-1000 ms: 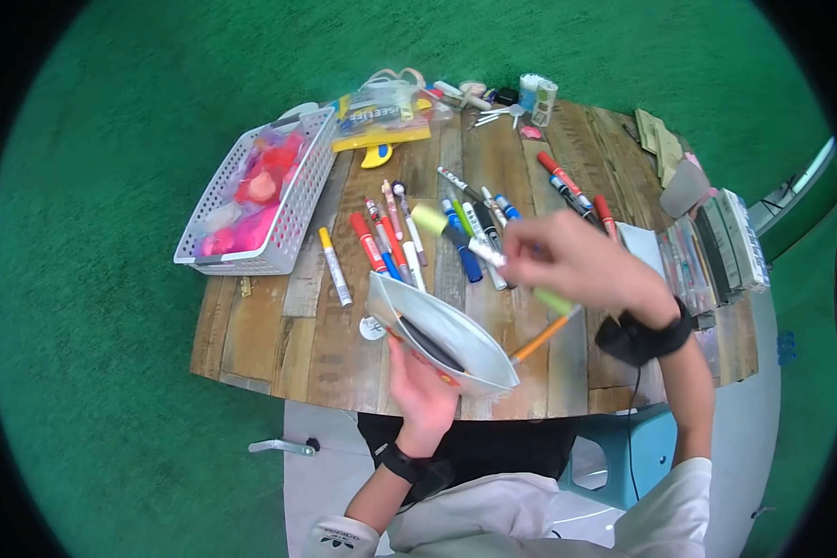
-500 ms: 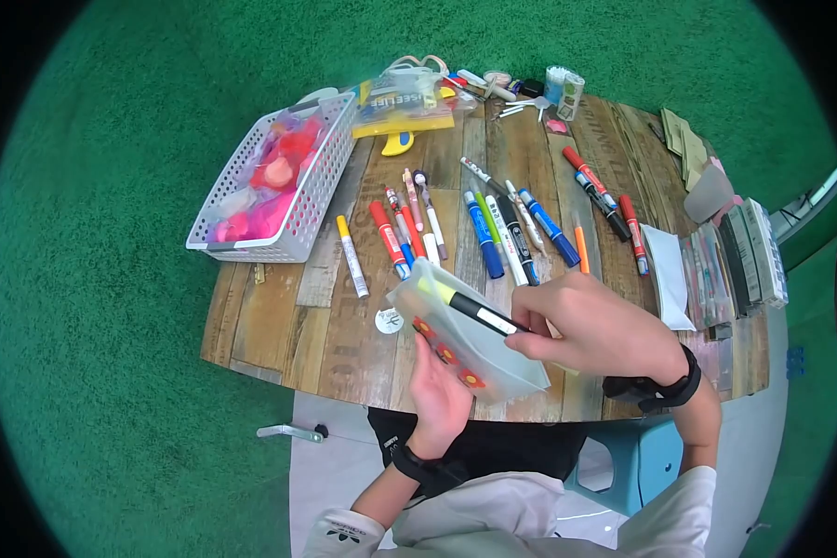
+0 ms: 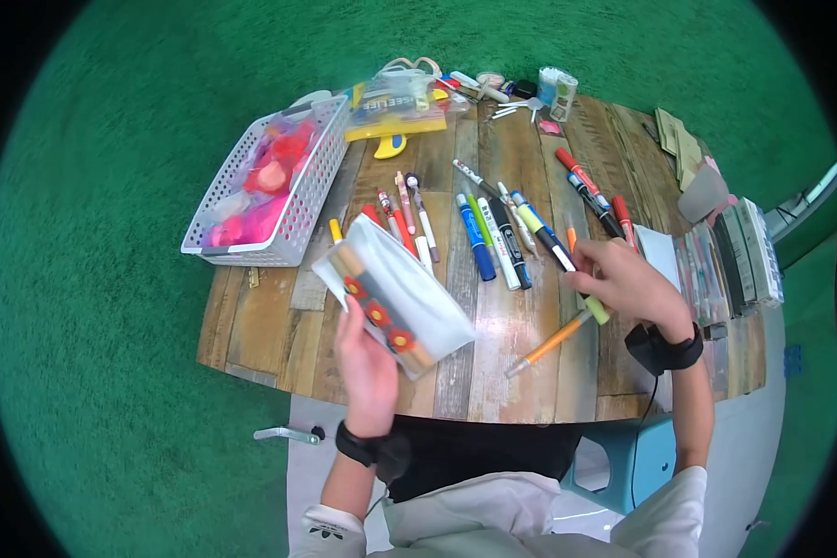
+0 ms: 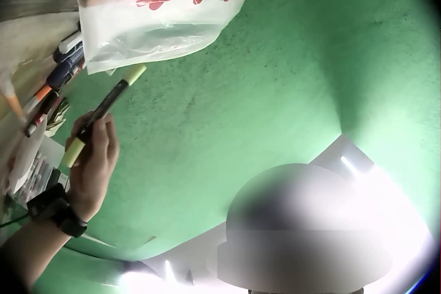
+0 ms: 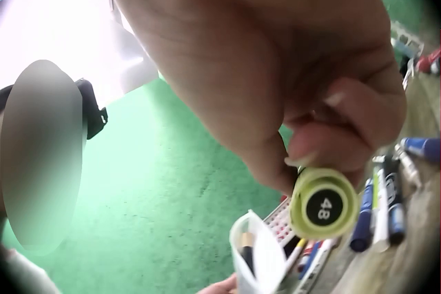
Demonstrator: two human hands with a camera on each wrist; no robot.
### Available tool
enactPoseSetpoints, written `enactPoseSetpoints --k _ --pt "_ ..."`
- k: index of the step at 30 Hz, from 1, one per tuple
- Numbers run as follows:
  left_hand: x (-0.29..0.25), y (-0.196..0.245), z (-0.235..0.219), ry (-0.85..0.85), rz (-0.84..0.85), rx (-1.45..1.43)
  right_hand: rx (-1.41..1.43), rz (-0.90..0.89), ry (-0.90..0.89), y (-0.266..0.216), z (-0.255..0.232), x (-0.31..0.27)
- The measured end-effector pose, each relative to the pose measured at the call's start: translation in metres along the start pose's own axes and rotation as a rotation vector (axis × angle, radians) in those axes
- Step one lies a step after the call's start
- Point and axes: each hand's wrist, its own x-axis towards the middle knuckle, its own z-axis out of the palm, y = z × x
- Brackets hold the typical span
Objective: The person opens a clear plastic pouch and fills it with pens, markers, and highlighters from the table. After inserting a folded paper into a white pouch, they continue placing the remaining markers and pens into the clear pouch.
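Note:
My left hand (image 3: 367, 377) grips the lower left side of a translucent white pencil pouch (image 3: 423, 312) with red flowers (image 3: 375, 312), tilted above the table's front left. In the right wrist view, a dark thing with a tan end (image 5: 247, 249) shows inside the pouch's open top. Farther right, my right hand (image 3: 634, 284) pinches a double-ended marker (image 3: 551, 244) with pale yellow-green ends and a black and white body. Its near end (image 5: 324, 204) reads 48. Below it an orange pen (image 3: 551, 341) lies on the wood.
Several markers (image 3: 476, 244) lie mid-table, more pens (image 3: 406, 200) behind the pouch, and red and black markers (image 3: 593, 200) at right. A white basket (image 3: 316, 200) of pink items stands at left, a zip bag (image 3: 395, 116) at the back, and upright cases (image 3: 739, 256) at right.
The marker was over the pouch, then against its opening; now my right hand has drawn it away to the right. My left hand has shifted left with the pouch.

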Motion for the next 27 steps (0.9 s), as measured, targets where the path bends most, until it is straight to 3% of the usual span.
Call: enactPoseSetpoints --k 2,6,8,10,13,14,16,17,21,23,24,27 --pt "0.01 0.008 -0.001 0.009 0.004 -0.02 -0.15 0.186 0.022 0.009 -0.001 -0.003" --pt "0.032 0.005 -0.001 -0.004 -0.098 0.099 -0.027 0.332 0.109 0.032 0.005 -0.008" --pt "0.041 0.005 0.001 -0.135 -0.17 0.309 -0.037 0.319 0.122 0.044 0.007 -0.007" --pt "0.046 0.001 0.017 -0.15 -0.151 0.397 -0.049 0.356 0.185 0.05 0.01 -0.005" --pt "0.063 0.0 0.031 -0.32 0.187 0.808 -0.031 0.391 0.184 0.049 0.011 -0.004" --pt "0.07 0.001 0.032 -0.322 0.187 0.815 -0.02 0.406 0.157 0.047 0.011 -0.004" --pt "0.077 0.005 0.039 -0.358 0.402 1.247 -0.057 0.385 0.156 0.056 0.017 -0.002" --pt "0.075 0.008 0.046 -0.331 0.424 1.352 -0.1 0.368 0.156 0.059 0.018 -0.002" --pt "0.062 0.037 0.078 -0.264 0.555 1.551 -0.073 0.435 0.136 0.063 0.022 -0.002" --pt "0.077 0.038 0.075 -0.278 0.619 1.476 -0.354 0.215 0.305 0.071 0.027 -0.001" --pt "0.083 0.041 0.073 -0.288 0.685 1.394 -0.352 0.214 0.305 0.071 0.026 -0.002" --pt "0.092 0.055 0.073 -0.244 0.605 1.318 -0.233 0.253 0.376 0.056 0.021 -0.002"
